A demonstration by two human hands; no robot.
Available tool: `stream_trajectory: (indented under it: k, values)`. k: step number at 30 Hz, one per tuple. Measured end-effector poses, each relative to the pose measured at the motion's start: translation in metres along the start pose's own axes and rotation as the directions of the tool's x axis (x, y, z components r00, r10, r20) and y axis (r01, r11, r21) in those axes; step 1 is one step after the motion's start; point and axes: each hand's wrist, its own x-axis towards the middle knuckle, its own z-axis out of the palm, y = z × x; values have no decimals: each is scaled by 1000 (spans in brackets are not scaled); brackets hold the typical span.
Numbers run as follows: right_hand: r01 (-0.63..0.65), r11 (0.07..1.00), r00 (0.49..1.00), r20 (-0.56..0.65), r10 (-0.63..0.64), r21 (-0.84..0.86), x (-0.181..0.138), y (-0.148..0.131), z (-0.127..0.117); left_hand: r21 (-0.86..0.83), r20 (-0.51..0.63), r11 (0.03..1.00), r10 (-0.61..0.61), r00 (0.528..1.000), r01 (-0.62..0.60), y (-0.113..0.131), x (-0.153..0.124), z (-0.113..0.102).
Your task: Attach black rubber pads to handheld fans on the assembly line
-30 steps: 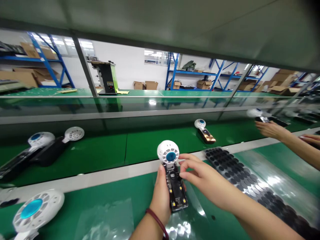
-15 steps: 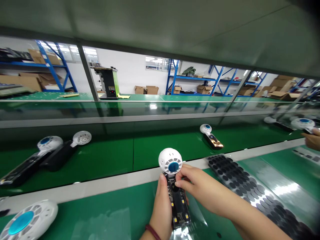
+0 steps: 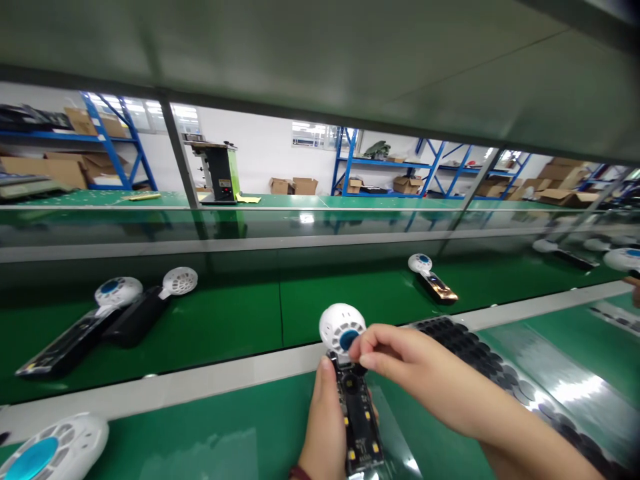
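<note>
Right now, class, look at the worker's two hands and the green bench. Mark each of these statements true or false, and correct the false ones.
1. The left hand holds the black handle of the white round-headed handheld fan. True.
2. The right hand rests flat on the sheet of black round pads. False: its fingertips pinch at the fan's neck.
3. Three more fans lie on the dark green conveyor belt. True.
4. The held fan's hub is red. False: it is blue.

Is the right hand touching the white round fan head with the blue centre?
Touching. Head view: right hand fingertips press against the white fan head, covering its lower edge.
</note>
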Motion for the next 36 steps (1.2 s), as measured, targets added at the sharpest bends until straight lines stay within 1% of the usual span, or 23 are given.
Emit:
stream_trajectory:
  k: [3,7,9,10,12,14,16,18,20,23,26,28,31,36]
  values:
    - [24,991,999,-30,-20,130,8,0,5,-20,-35,998,-53,998,52,4,0,1]
    - [50,984,994,-105,-32,169,19,8,10,4,-28,998,-62,998,62,5,1,0]
    - [66,982,989,-141,-41,179,23,11,9,20,-49,998,-51,998,52,4,1,0]
    - [74,979,989,-139,-48,192,24,12,7,22,-58,998,-54,997,55,3,1,0]
    - [80,974,994,-88,-62,211,24,14,3,11,-58,998,-68,996,69,2,1,-1]
    - [71,986,997,-14,-70,151,20,14,-1,-16,-41,997,-77,996,77,2,0,-1]
    - [65,998,997,34,-65,9,13,13,-2,-46,-27,998,-51,998,49,1,0,-2]
    - [61,990,998,41,-56,-129,7,11,0,-60,-33,998,-10,999,8,2,-1,-2]
    - [44,979,999,41,-36,-200,4,10,5,-49,-43,999,18,999,-20,3,-2,-2]
    - [23,964,1000,21,-18,-264,5,10,12,-27,-49,999,34,998,-36,4,-3,-3]
    - [26,947,999,-20,-34,-321,8,9,14,-6,-69,997,72,995,-73,3,-2,-3]
    - [24,939,1000,-6,-28,-343,8,7,14,-2,-88,996,83,993,-84,2,-3,-2]
    - [17,931,1000,28,-7,-364,7,6,14,-13,-94,998,64,994,-65,3,-4,-1]
    - [30,929,999,25,-22,-368,6,8,16,-24,-92,997,73,993,-76,5,-6,0]
